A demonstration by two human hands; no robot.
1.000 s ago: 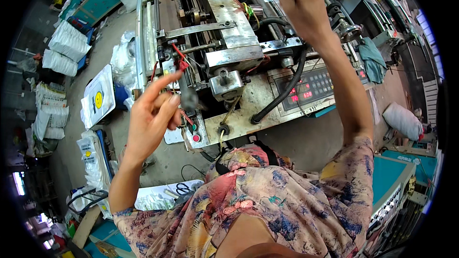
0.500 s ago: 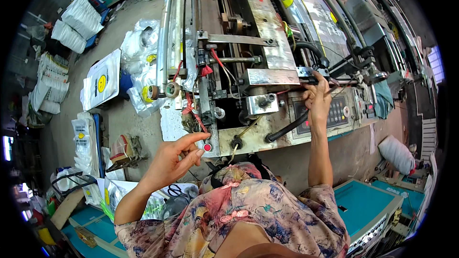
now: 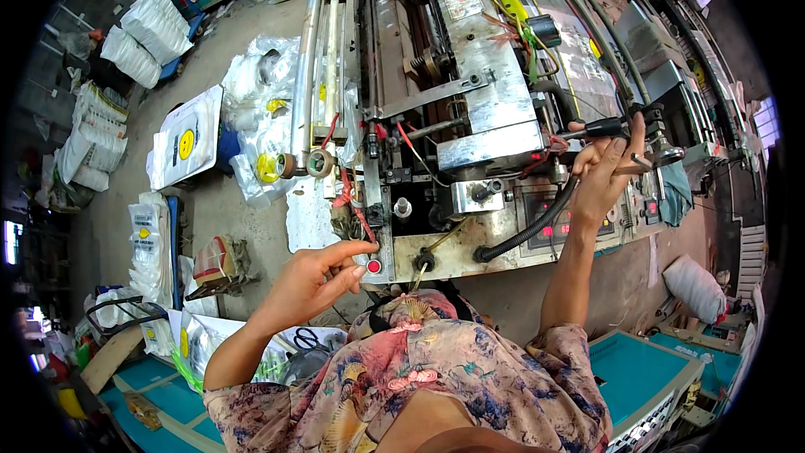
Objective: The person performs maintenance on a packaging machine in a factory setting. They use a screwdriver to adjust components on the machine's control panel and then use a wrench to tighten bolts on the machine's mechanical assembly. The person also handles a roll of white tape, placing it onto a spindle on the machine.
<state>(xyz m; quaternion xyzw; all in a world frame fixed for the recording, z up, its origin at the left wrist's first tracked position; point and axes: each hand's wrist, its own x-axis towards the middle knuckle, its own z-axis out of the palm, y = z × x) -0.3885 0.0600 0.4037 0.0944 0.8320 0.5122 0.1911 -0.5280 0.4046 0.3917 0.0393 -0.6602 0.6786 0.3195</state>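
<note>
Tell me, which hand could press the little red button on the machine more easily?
The left hand, probably. Its fingertips sit right beside the red button on the machine front. The right hand is far off, up around a black handle.

right palm (image 3: pixel 599 180) hidden, red button (image 3: pixel 374 266) half covered

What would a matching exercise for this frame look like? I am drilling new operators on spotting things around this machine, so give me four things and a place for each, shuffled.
Things:
1. left hand
2. right hand
3. corrugated black hose
4. white bags with yellow circle

Places:
A. on the floor, left of the machine
B. gripping a black handle on the machine's right side
C. curving across the lit control panel
D. at the red button on the machine's near edge

Pairs: 1-D, 2-B, 3-C, 4-A
</note>
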